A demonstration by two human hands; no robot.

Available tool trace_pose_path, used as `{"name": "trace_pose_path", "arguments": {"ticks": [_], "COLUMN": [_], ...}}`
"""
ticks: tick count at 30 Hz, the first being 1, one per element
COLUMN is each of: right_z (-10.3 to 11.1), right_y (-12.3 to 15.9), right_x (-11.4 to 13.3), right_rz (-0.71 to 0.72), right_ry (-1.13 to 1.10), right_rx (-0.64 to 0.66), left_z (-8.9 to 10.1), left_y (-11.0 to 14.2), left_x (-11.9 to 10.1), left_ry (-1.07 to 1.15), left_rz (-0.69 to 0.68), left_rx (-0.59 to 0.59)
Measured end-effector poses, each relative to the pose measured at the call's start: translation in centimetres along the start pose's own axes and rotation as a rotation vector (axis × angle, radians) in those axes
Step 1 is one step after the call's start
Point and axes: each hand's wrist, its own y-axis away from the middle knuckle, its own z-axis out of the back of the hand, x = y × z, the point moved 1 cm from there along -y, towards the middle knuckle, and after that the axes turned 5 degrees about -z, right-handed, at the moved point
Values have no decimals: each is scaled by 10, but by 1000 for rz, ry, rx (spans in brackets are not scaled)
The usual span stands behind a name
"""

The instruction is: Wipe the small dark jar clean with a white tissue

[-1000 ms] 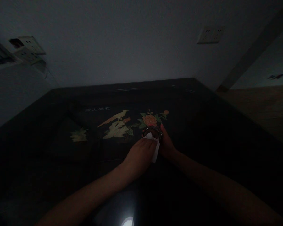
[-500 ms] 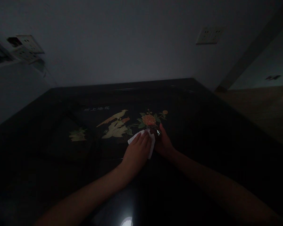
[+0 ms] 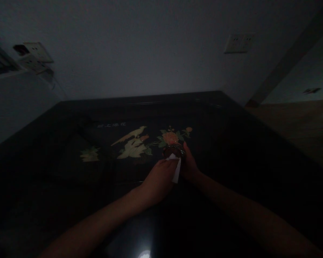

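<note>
A dark round vessel with a shiny rim (image 3: 182, 152), like a small bowl or cup, is in my right hand (image 3: 190, 165). My fingers and thumb wrap round its right side; its lower part is hidden. My left hand (image 3: 160, 181) is closed on a white tissue (image 3: 177, 172) and has its fingertips at the mouth of the vessel. One corner of the tissue shows inside the rim, and another hangs down beside the left hand. The dim light hides the finger detail.
Below lies a glossy black tabletop (image 3: 220, 125) with an inlaid bird (image 3: 133, 134), a pink flower (image 3: 170, 137) and white characters. Wall sockets (image 3: 239, 43) are on the far wall, with more sockets (image 3: 39, 52) at the left. A lamp reflection (image 3: 144, 254) shines at the bottom.
My left hand has turned and drawn in its fingers, bunching the tissue, which lay spread under it before. More of the vessel's dark opening shows. My right hand keeps its hold.
</note>
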Motion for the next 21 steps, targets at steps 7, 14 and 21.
{"name": "trace_pose_path", "arguments": {"ticks": [7,14,21], "right_z": [-3,4,5], "right_y": [2,-1,-4], "right_x": [0,1,1], "right_rz": [-12,-27,-52], "right_ry": [-40,-4,-3], "right_rx": [14,36,99], "left_z": [9,1,-3], "left_y": [1,4,7], "left_x": [-2,-4,-1], "left_ry": [394,-78,-425], "left_rz": [70,-71,-103], "left_rx": [-95,27,25]}}
